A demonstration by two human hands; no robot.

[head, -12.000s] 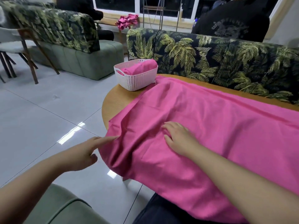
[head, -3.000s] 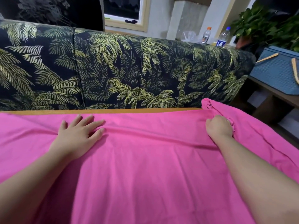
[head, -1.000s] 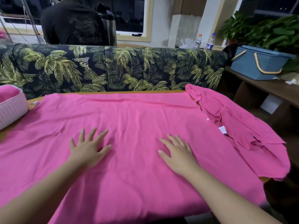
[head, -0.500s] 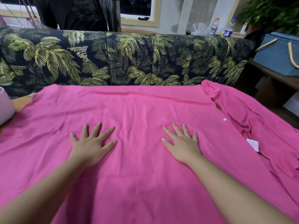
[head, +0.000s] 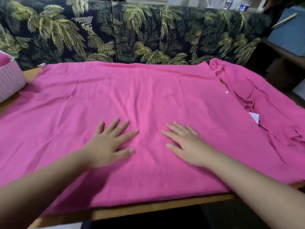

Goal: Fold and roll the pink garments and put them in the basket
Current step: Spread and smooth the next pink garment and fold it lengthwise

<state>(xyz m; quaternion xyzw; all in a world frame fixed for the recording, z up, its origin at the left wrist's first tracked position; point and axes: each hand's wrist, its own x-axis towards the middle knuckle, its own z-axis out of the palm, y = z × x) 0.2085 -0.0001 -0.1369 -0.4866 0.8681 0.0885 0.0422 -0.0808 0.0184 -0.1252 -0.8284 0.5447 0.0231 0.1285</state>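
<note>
Head view, left to right, all places referred to the pink garment (head: 148,100).

Far left, just beyond the garment's left edge: white perforated basket (head: 9,80), cut by the frame, holding pink cloth (head: 3,59); stood on the wooden tabletop (head: 145,209), bare along the near edge below the garment.

Centre: pink garment spread flat over most of the tabletop, lightly creased, far hem parallel to the palm-print sofa back (head: 132,33) behind it.

Left of the garment's middle: left hand (head: 109,142), palm down on the cloth, grip spread, fingers straight and fanned, nothing pinched.

Right of the garment's middle, near the left hand but apart from it: right hand (head: 186,142), likewise flat on the cloth, grip spread, fingers straight, nothing held.

Garment's right end: rumpled collar portion with a small white button (head: 227,92) and a white label (head: 255,116), cloth draped past the tabletop's edge.

Beyond the garment's upper right corner: blue case (head: 290,37) on a dark shelf; bottles (head: 242,5) behind the sofa back, blurred.
</note>
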